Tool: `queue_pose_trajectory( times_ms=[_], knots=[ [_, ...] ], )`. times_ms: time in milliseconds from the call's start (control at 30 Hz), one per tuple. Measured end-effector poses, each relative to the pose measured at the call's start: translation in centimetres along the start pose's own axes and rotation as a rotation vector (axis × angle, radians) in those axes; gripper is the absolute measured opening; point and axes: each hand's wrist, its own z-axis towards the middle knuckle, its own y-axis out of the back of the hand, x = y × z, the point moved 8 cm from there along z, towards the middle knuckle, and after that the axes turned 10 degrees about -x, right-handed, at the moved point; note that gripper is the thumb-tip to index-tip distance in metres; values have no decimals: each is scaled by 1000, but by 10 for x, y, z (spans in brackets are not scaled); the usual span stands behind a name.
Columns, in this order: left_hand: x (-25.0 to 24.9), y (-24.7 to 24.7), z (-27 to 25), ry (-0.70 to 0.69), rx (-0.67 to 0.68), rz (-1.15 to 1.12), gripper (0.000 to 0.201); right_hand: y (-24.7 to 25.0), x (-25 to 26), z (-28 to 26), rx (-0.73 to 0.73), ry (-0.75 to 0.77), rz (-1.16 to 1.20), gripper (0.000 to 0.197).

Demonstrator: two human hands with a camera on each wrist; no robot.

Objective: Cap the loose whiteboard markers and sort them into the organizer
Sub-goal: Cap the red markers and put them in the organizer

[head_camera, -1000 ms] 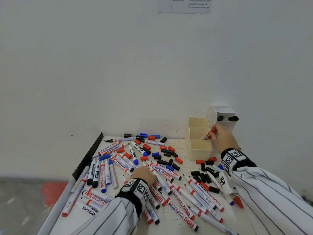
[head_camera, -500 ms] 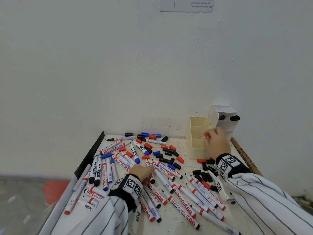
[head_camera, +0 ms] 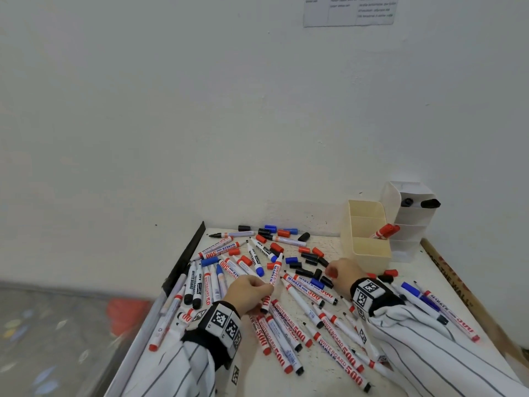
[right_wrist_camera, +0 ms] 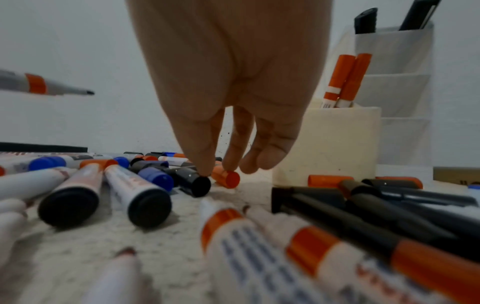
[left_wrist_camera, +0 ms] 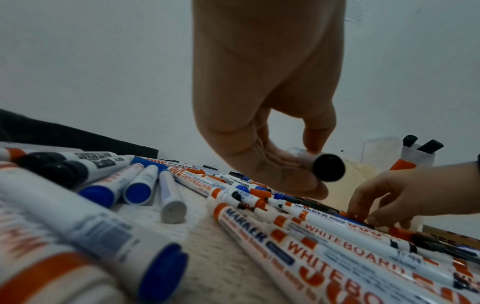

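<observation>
Many loose whiteboard markers and red, blue and black caps lie scattered on the white table point(head_camera: 252, 379). My left hand point(head_camera: 267, 287) point(left_wrist_camera: 309, 162) grips an uncapped marker point(head_camera: 275, 272) point(left_wrist_camera: 328, 167) with a red band, lifted off the pile; its tip shows in the right wrist view point(right_wrist_camera: 39, 84). My right hand point(head_camera: 332, 275) point(right_wrist_camera: 218, 168) reaches down and pinches a red cap point(right_wrist_camera: 226, 178) lying beside a black cap point(right_wrist_camera: 193, 183). The cream organizer point(head_camera: 369, 253) holds two red-capped markers point(head_camera: 385, 230) point(right_wrist_camera: 342, 80) in its middle compartment.
A white tiered organizer point(head_camera: 409, 233) with black markers point(head_camera: 429, 203) stands behind the cream one, against the wall. A black strip point(head_camera: 186, 259) borders the table's left edge and a cardboard strip point(head_camera: 449, 282) the right. Black caps point(head_camera: 309, 263) cluster mid-table.
My right hand left a red marker in the cream organizer and came down to the caps near the table's middle. My left hand lifted a marker from the pile.
</observation>
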Motion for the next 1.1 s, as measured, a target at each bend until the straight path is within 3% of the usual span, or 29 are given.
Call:
queue_pose_trajectory(
  times_ms=[267, 500, 800, 900, 1033, 1100],
  knots=[
    [5, 11, -3, -84, -59, -26, 25, -9, 9, -1, 49, 25, -65, 25],
    [8, 18, -6, -183, -130, 35, 21, 1, 10, -6, -68, 9, 18, 38],
    [15, 19, -8, -193, -143, 96, 22, -8, 11, -13, 29, 6, -71, 17],
    [19, 19, -8, -179, -150, 104, 25, -2, 10, -13, -30, 4, -13, 12],
    [20, 18, -8, -174, -143, 110, 27, 11, 16, -13, -102, 41, 85, 32],
    [19, 18, -9, -171, -140, 116, 29, 23, 24, -13, -151, 79, 150, 24]
  ],
)
